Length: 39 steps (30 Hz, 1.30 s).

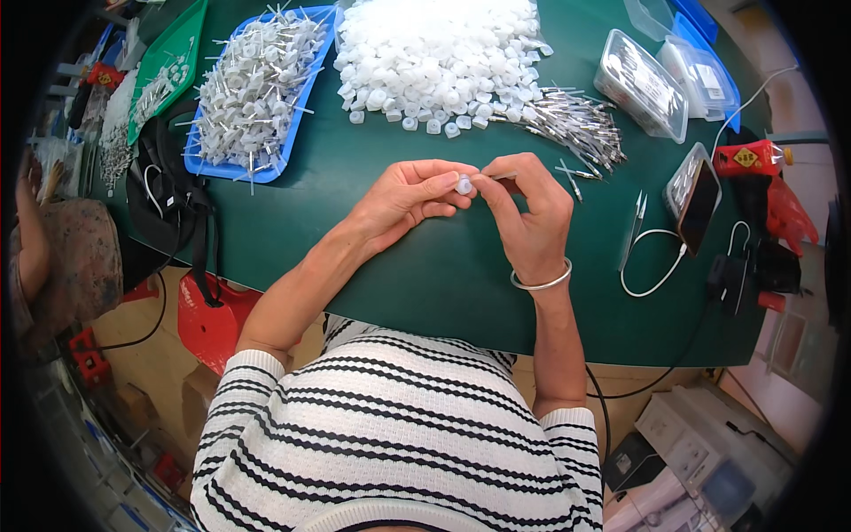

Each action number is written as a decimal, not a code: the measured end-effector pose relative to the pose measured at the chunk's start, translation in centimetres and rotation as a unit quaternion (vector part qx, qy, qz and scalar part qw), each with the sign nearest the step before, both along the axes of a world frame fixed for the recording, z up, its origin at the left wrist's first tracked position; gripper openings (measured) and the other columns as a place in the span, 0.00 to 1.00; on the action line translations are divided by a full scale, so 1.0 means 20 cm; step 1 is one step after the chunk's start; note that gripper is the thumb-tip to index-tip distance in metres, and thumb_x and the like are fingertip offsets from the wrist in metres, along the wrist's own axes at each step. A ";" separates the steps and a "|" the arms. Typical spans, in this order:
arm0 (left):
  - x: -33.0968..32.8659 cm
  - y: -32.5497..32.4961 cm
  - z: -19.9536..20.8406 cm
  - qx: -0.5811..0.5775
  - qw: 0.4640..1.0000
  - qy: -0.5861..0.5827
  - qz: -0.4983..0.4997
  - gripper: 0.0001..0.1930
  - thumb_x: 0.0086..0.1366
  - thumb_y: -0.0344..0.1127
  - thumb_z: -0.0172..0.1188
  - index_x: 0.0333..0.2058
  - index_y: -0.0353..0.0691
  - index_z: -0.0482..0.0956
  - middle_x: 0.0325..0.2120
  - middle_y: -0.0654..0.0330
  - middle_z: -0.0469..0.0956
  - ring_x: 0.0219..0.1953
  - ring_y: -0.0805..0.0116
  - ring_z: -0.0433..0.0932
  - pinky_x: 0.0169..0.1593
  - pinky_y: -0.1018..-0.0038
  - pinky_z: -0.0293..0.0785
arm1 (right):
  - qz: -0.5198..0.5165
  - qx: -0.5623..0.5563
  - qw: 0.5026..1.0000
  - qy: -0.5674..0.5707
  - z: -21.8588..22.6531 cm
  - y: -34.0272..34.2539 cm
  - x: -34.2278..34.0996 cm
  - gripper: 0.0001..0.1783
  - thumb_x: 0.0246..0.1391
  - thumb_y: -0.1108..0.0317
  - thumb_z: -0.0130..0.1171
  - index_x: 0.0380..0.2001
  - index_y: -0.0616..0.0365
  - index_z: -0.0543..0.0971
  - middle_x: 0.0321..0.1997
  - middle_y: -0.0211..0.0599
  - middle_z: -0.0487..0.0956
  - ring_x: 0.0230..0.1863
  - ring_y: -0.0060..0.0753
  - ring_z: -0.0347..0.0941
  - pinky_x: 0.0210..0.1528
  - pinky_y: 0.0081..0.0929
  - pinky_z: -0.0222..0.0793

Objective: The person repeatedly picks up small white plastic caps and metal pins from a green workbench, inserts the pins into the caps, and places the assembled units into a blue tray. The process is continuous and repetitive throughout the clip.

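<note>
Over the green table my left hand (406, 197) pinches a small white plastic cap (464, 185) between thumb and fingers. My right hand (534, 217), with a bangle at the wrist, meets it from the right, thumb and forefinger closed close beside the cap. What those fingertips grip is mostly hidden and too small to name. Beyond my hands lies a big heap of similar white caps (434, 66). To its right is a bunch of thin metal pins (585, 129), with a few loose ones nearer me.
At the left, a blue tray (280, 170) holds caps with pins through them; a green tray (197, 35) lies beyond. Clear plastic boxes (643, 84), tweezers (635, 222) and a phone (700, 206) with a white cable are at the right. A co-worker's arm (34, 235) shows far left.
</note>
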State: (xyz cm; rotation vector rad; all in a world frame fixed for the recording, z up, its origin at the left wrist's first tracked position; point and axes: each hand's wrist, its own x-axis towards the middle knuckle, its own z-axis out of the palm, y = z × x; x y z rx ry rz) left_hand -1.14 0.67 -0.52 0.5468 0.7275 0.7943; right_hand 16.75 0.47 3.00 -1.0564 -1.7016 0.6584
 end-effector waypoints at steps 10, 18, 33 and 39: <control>0.00 0.00 0.01 -0.001 1.000 0.002 0.005 0.15 0.64 0.33 0.57 0.46 0.32 0.76 0.35 0.59 0.80 0.37 0.76 0.78 0.41 0.83 0.77 | 0.001 -0.005 1.000 -0.012 -0.01 0.00 0.00 0.07 0.44 0.76 0.64 0.25 0.61 0.75 0.25 0.35 0.75 0.22 0.28 0.72 0.24 0.22 0.67; 0.00 0.00 0.01 -0.001 1.000 0.000 0.006 0.15 0.64 0.32 0.56 0.47 0.31 0.74 0.38 0.57 0.79 0.38 0.73 0.79 0.41 0.83 0.78 | -0.023 -0.046 0.998 0.044 -0.03 -0.02 -0.02 0.07 0.45 0.76 0.65 0.25 0.63 0.75 0.25 0.35 0.76 0.23 0.26 0.74 0.26 0.20 0.71; 0.01 0.00 0.02 -0.002 1.000 0.000 0.009 0.14 0.63 0.32 0.57 0.46 0.31 0.76 0.37 0.57 0.79 0.37 0.74 0.79 0.41 0.83 0.77 | -0.020 -0.036 0.997 0.059 -0.06 -0.02 -0.02 0.07 0.45 0.76 0.65 0.25 0.62 0.75 0.24 0.34 0.75 0.22 0.26 0.73 0.25 0.20 0.71; 0.01 0.00 0.00 0.001 1.000 -0.003 0.013 0.15 0.63 0.33 0.57 0.47 0.31 0.75 0.37 0.56 0.79 0.39 0.74 0.79 0.41 0.83 0.78 | -0.013 -0.053 0.996 0.072 -0.06 -0.02 -0.01 0.07 0.44 0.76 0.65 0.25 0.62 0.75 0.24 0.34 0.76 0.23 0.25 0.73 0.26 0.20 0.71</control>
